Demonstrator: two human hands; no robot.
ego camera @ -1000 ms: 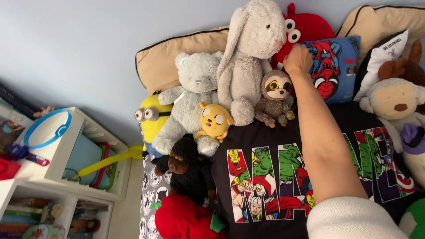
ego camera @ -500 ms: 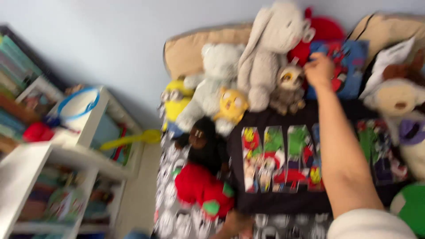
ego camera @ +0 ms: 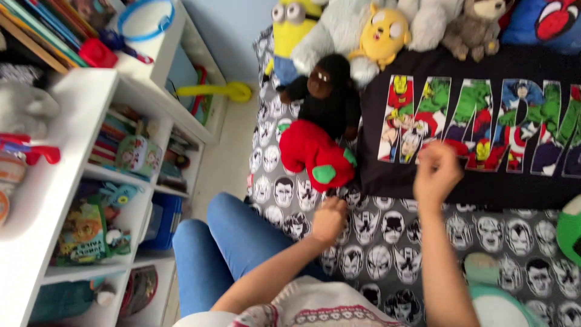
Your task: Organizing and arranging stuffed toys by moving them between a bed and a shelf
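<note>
In the head view, the person kneels or leans at the side edge of a bed (ego camera: 393,254), blue-jeaned legs against it. The bed carries a grey cover printed with black-and-white cartoon heads.

The left hand (ego camera: 330,219) rests knuckles-up on that cover near the bed's side edge, fingers curled under into a loose fist; whether it grips any of the fabric cannot be told. Just above it lies a red plush toy (ego camera: 311,154) with green patches, close to the hand but not touching it. A black gorilla plush (ego camera: 327,91) sits against the red one, toward the head of the bed.

The right hand (ego camera: 437,172) is raised above the lower edge of a black pillow (ego camera: 484,175) printed with colourful comic heroes in large letters. Its fingers are bunched narrowly together; it is blurred, and nothing can be seen held in it.

Along the head end of the bed stand more toys in a row: a yellow goggle-eyed plush (ego camera: 289,24), a pale grey bear (ego camera: 336,33), a yellow dog-faced plush (ego camera: 382,33) and a small brown plush (ego camera: 475,24). A blue cushion (ego camera: 544,21) lies at the far corner.

Beside the bed stands a white shelf unit (ego camera: 72,133) filled with books and toys, and a yellow plastic toy (ego camera: 215,92) lies beside it, near the bed
</note>
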